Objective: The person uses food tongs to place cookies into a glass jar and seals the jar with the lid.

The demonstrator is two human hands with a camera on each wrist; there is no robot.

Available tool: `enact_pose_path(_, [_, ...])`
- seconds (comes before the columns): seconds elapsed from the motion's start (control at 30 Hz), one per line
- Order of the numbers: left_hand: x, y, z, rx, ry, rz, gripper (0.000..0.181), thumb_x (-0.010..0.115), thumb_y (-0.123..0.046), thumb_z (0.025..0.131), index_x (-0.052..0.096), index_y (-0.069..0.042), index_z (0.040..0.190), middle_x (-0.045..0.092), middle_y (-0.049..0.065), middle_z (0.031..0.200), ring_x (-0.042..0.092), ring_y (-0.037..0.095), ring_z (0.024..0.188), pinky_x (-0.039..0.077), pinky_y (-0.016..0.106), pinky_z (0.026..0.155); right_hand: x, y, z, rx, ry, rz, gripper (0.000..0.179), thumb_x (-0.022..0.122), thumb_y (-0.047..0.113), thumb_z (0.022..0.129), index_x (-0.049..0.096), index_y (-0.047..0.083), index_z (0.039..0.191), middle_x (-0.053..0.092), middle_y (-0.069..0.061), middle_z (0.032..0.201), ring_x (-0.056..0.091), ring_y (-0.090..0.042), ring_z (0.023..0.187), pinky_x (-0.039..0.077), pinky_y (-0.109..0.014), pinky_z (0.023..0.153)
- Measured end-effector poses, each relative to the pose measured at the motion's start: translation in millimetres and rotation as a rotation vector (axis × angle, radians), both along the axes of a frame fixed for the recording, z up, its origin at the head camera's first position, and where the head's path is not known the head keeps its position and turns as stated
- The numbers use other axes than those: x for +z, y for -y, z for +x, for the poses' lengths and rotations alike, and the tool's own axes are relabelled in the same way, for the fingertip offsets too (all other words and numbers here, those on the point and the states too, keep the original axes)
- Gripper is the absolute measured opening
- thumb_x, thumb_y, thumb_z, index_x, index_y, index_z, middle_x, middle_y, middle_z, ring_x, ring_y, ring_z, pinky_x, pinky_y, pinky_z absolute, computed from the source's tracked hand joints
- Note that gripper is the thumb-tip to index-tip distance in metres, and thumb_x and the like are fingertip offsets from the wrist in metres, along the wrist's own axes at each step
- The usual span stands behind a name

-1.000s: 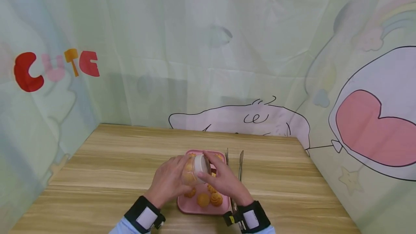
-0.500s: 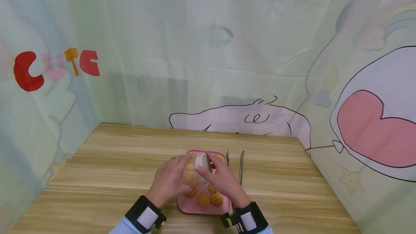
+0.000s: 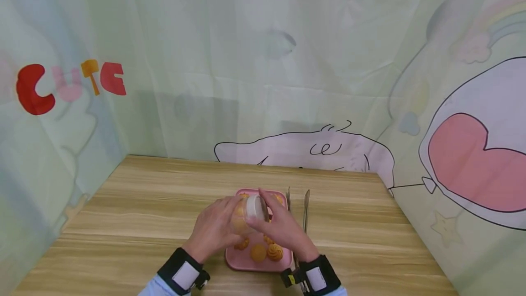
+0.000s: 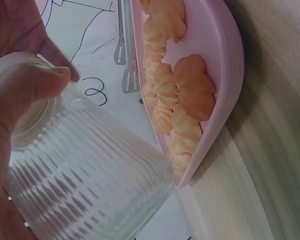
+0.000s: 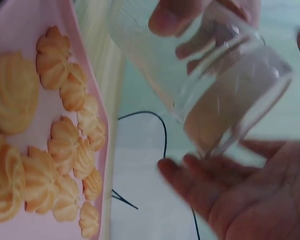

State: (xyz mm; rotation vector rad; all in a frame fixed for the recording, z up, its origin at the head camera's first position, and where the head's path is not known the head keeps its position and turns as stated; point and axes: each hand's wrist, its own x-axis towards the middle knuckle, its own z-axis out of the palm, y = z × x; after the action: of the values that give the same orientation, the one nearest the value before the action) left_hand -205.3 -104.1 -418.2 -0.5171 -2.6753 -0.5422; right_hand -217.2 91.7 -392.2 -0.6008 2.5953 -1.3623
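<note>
A clear ribbed jar (image 4: pixel 95 165) is held tilted above the pink tray (image 3: pixel 242 266). My left hand (image 3: pixel 215 223) grips its body, with the thumb near the neck in the left wrist view. The round lid (image 5: pixel 240 95) is on the jar's mouth and faces my right hand (image 3: pixel 283 232). In the right wrist view the fingers of that hand lie fairly straight beside the lid's rim, and the thumb stands off from it. Piped butter cookies (image 5: pixel 12 92) lie on the tray below. Some of them show in the head view through the jar or past the hands.
Two long metal utensils (image 3: pixel 306 209) with slotted ends lie on the wooden table (image 3: pixel 144 209), right of the tray. A printed cloth backdrop (image 3: pixel 185 58) rises behind the table and along both sides. A black strap (image 3: pixel 181 271) is round each wrist.
My right thumb has shifted to and fro over the lid, and the right wrist has turned slightly. The left hand and jar stay nearly in place. The head view has drifted a little.
</note>
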Motion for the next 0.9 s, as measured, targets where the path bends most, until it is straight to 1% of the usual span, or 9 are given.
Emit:
enact_pose_path(0.1, [0.1, -0.2, -0.1, -0.003, -0.001, 0.002, 0.090, 0.085, -0.046, 0.053, 0.048, -0.017, 0.130, 0.063, 0.002, 0.113, 0.059, 0.018, 0.101, 0.053, 0.039, 0.082, -0.4, 2.0, -0.9, -0.060, 0.017, 0.042, 0.083, 0.057, 0.058, 0.084, 0.028, 0.013, 0.147, 0.041, -0.012, 0.145, 0.048, -0.033, 0.125, 0.047, -0.051, 0.095])
enact_pose_path(0.17, [0.2, -0.5, -0.2, -0.005, 0.008, 0.003, 0.091, 0.085, -0.046, 0.053, 0.047, -0.016, 0.131, 0.063, 0.002, 0.114, 0.059, 0.019, 0.102, 0.053, 0.040, 0.083, -0.2, 2.1, -1.3, -0.076, 0.014, 0.056, 0.081, 0.056, 0.059, 0.084, 0.031, 0.013, 0.146, 0.046, -0.013, 0.139, 0.051, -0.032, 0.119, 0.049, -0.048, 0.092])
enact_pose_path(0.27, [0.3, -0.6, 0.0, -0.010, 0.023, 0.011, 0.092, 0.086, -0.045, 0.054, 0.047, -0.016, 0.132, 0.063, 0.003, 0.115, 0.059, 0.020, 0.103, 0.052, 0.042, 0.084, 1.7, 0.2, -0.8, -0.061, 0.010, 0.028, 0.078, 0.059, 0.056, 0.084, 0.034, 0.014, 0.145, 0.047, -0.012, 0.138, 0.051, -0.032, 0.118, 0.052, -0.044, 0.087])
enact_pose_path(0.4, [0.1, 0.8, 0.0, -0.009, 0.022, 0.027, 0.091, 0.085, -0.045, 0.054, 0.047, -0.016, 0.131, 0.062, 0.003, 0.116, 0.058, 0.019, 0.104, 0.052, 0.041, 0.085, 4.3, -5.8, -0.6, -0.022, 0.025, -0.059, 0.075, 0.064, 0.045, 0.085, 0.031, 0.015, 0.145, 0.040, -0.012, 0.141, 0.047, -0.036, 0.121, 0.054, -0.043, 0.085])
enact_pose_path(0.5, [0.3, 2.9, -0.7, -0.001, 0.009, 0.048, 0.090, 0.085, -0.046, 0.054, 0.049, -0.017, 0.131, 0.063, 0.002, 0.116, 0.058, 0.019, 0.104, 0.052, 0.040, 0.086, 5.9, -11.8, -1.8, -0.035, 0.025, -0.082, 0.075, 0.066, 0.040, 0.085, 0.031, 0.014, 0.146, 0.038, -0.012, 0.142, 0.046, -0.036, 0.122, 0.052, -0.045, 0.087])
enact_pose_path(0.67, [1.8, 6.9, -2.7, 0.033, 0.003, 0.074, 0.090, 0.085, -0.049, 0.053, 0.051, -0.017, 0.130, 0.062, 0.001, 0.116, 0.059, 0.020, 0.103, 0.052, 0.040, 0.083, 8.4, -22.7, -5.2, -0.122, -0.017, -0.027, 0.076, 0.067, 0.040, 0.084, 0.032, 0.011, 0.145, 0.037, -0.015, 0.146, 0.042, -0.038, 0.129, 0.045, -0.054, 0.096])
enact_pose_path(0.77, [3.7, 9.1, -3.6, 0.062, 0.033, 0.099, 0.091, 0.085, -0.048, 0.052, 0.050, -0.017, 0.130, 0.061, 0.001, 0.117, 0.059, 0.020, 0.103, 0.053, 0.041, 0.080, 9.0, -30.0, -7.9, -0.169, -0.031, 0.023, 0.078, 0.067, 0.041, 0.083, 0.032, 0.011, 0.146, 0.036, -0.017, 0.147, 0.040, -0.038, 0.132, 0.041, -0.056, 0.099])
enact_pose_path(0.9, [8.1, 11.2, -3.9, 0.097, 0.076, 0.148, 0.093, 0.086, -0.046, 0.051, 0.049, -0.017, 0.131, 0.061, 0.003, 0.118, 0.059, 0.022, 0.101, 0.053, 0.042, 0.078, 9.6, -40.2, -10.9, -0.218, -0.018, 0.077, 0.080, 0.066, 0.044, 0.083, 0.030, 0.012, 0.146, 0.033, -0.016, 0.149, 0.037, -0.037, 0.134, 0.039, -0.055, 0.101])
